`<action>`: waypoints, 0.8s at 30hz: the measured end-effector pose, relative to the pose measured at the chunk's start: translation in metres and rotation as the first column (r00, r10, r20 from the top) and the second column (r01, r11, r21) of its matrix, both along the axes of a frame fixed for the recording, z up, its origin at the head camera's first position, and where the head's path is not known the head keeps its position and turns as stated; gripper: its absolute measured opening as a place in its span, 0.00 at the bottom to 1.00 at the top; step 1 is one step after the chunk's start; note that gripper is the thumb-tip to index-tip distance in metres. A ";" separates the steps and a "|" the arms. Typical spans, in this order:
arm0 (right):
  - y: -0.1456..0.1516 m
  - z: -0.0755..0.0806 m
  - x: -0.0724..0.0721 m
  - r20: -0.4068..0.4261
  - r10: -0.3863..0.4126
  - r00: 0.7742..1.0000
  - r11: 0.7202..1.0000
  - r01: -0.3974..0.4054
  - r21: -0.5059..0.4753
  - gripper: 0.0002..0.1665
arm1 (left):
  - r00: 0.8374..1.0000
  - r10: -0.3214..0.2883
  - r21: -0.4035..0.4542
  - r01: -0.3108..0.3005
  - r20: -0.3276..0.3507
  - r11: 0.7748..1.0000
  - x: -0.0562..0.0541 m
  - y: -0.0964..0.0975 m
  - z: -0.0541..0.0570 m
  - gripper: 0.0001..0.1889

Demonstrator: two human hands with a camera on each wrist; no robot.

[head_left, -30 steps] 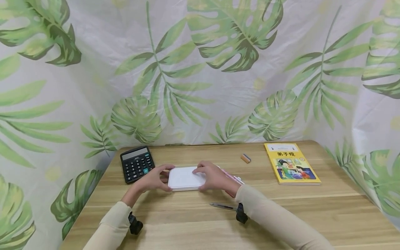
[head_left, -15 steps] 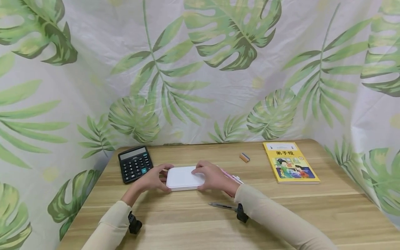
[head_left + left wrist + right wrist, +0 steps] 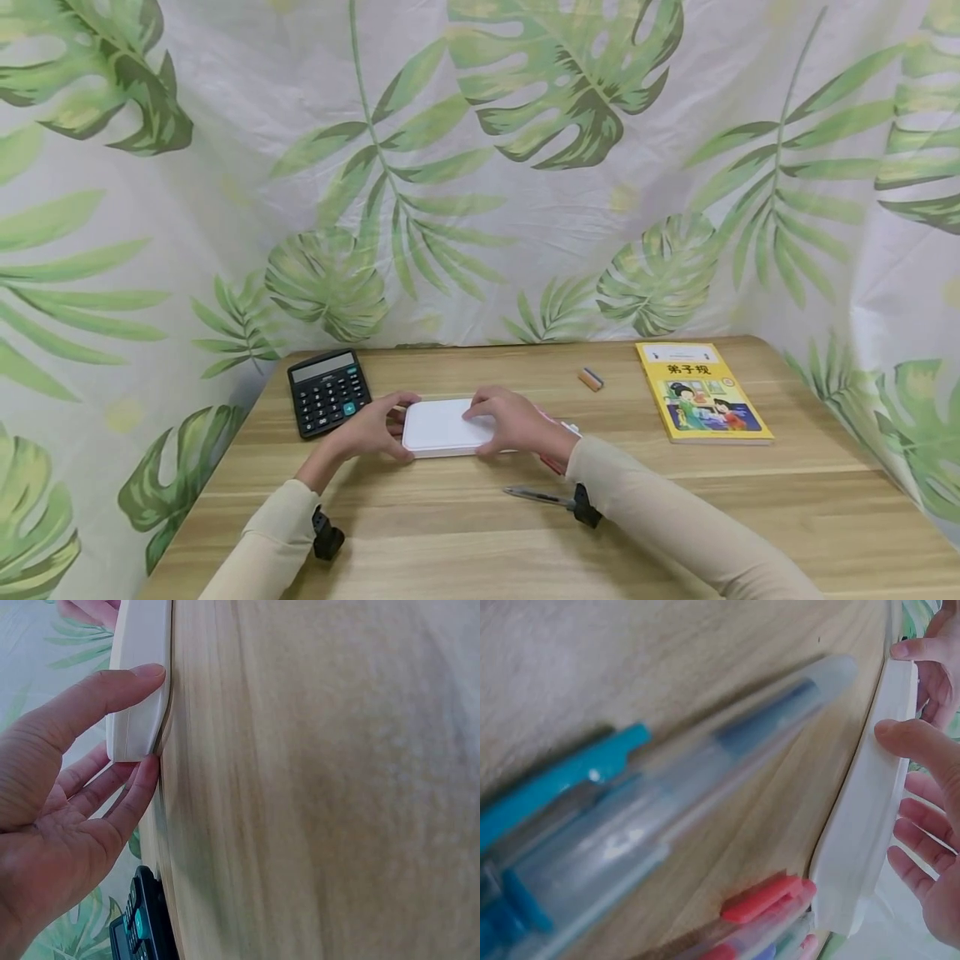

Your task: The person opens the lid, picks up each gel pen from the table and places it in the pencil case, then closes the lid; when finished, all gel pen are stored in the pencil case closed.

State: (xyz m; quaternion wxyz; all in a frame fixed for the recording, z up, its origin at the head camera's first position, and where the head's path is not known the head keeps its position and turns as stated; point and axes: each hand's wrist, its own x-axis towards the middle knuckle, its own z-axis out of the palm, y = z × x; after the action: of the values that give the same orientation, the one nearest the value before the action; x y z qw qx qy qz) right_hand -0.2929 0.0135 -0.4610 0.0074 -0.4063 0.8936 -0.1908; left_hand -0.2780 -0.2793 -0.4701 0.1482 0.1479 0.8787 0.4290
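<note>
1. Head: white box (image 3: 441, 427) on the table (image 3: 427, 533), held between left hand (image 3: 372, 427) and right hand (image 3: 519, 423), both half-curled — keep flat.
2. Left wrist: thumb on side, fingertips at end — pinch gently.
3. Right wrist: thumb on side; mind the red pen (image 3: 763, 900) just beside.

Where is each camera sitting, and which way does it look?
Head: on the person's head, looking forward and down at the table and white box; left hand, right hand and sleeves show.
Left wrist: on the left wrist, looking at the white box, with the calculator at the bottom; the left hand shows big, the right partly.
Right wrist: on the right wrist, looking past a pen at the white box; the right hand shows, the left beyond it.
Both wrist views share the white box and both hands.
</note>
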 end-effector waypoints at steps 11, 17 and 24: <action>0.001 -0.005 -0.008 -0.019 0.016 1.000 1.000 -0.016 -0.007 0.32 | 1.000 -0.001 -0.006 0.001 -0.002 1.000 0.000 0.002 0.003 0.48; 0.001 0.001 -0.006 -0.014 0.031 0.999 1.000 -0.031 0.005 0.32 | 1.000 -0.003 -0.014 0.003 -0.019 1.000 0.000 0.002 0.004 0.48; 0.000 0.002 -0.007 -0.045 0.064 0.997 0.998 -0.063 0.020 0.31 | 1.000 -0.004 -0.018 0.004 -0.026 1.000 0.002 0.002 0.003 0.48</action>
State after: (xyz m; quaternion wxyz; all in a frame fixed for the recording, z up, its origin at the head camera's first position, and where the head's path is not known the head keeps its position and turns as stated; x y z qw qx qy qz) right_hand -0.3000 0.0137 -0.4587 -0.0034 -0.4388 0.8818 -0.1728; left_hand -0.2763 -0.2776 -0.4673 0.1390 0.1538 0.8841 0.4188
